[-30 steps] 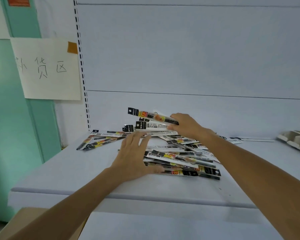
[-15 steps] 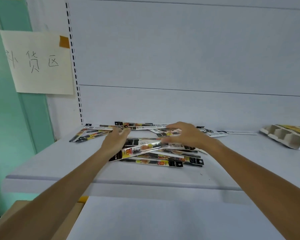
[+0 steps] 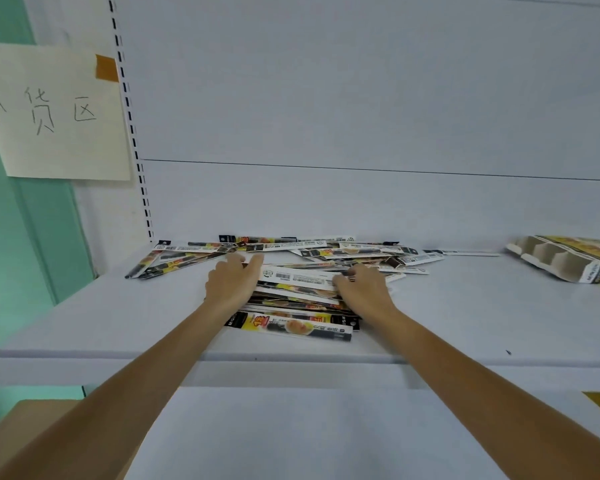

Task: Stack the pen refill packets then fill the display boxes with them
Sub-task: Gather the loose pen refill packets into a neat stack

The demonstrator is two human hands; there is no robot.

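Note:
A loose stack of pen refill packets [image 3: 293,308] lies on the white shelf [image 3: 118,323], black-and-yellow fronts showing under a top packet [image 3: 298,277] that lies white back up. My left hand [image 3: 232,284] rests against the stack's left end with its fingers stretched forward. My right hand [image 3: 364,289] is at the right end, fingertips curled over the top packet's end. More packets [image 3: 326,249] lie scattered behind the stack and to the left [image 3: 174,259]. A yellow display box [image 3: 565,259] with cardboard dividers lies at the far right.
The shelf's back panel [image 3: 361,116] rises close behind the packets. A handwritten paper sign [image 3: 56,116] is taped to the green wall at the left. A brown cardboard box [image 3: 32,417] sits below the shelf's left corner, above a lower white shelf [image 3: 309,438].
The packet my right hand held in the air a second ago now lies on top of the stack. Both hands have closed in on the stack's two ends.

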